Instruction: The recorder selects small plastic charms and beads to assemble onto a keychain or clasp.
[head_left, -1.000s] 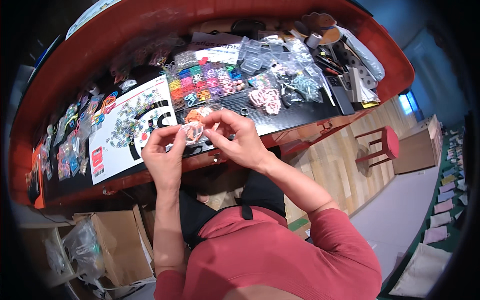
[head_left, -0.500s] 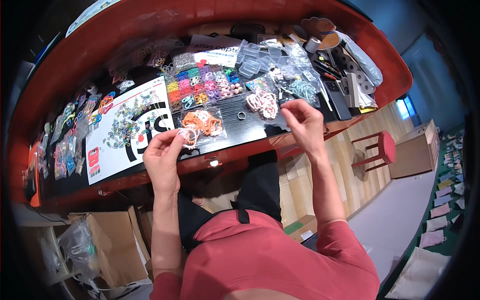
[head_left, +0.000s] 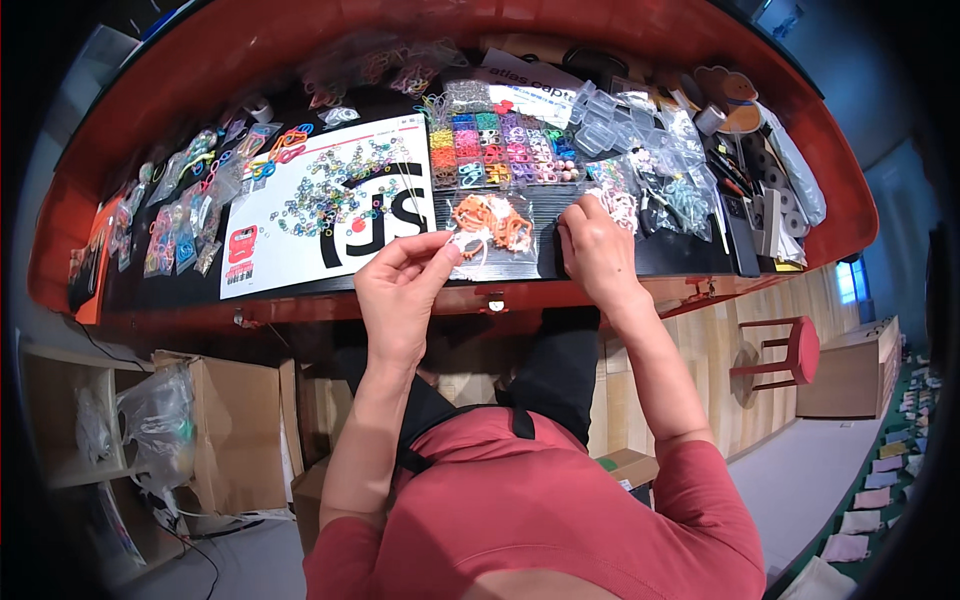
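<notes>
My left hand [head_left: 405, 290] is closed in a pinch on a thin white looped piece [head_left: 470, 240], at the near left corner of a clear bag of orange and white loops [head_left: 500, 222]. Past that bag on the right, my right hand [head_left: 603, 252] is lowered to the black table, its fingers curled together and pointing down. Whatever lies under those fingers is hidden. A bag of pale pink loops [head_left: 612, 203] shows just behind the right hand, partly covered by it.
A divided box of colourful small pieces [head_left: 500, 150] stands behind the orange bag. Tiny rings [head_left: 340, 195] are scattered over a white sheet [head_left: 270, 270] on the left. Clear empty cases [head_left: 600, 125] and more bags [head_left: 685, 200] lie toward the back right. A red rim borders the table.
My view has swung left, shifting the table rightward. My right hand has come down and inward, over where a small dark ring showed between the bags. My left hand still pinches the white piece.
</notes>
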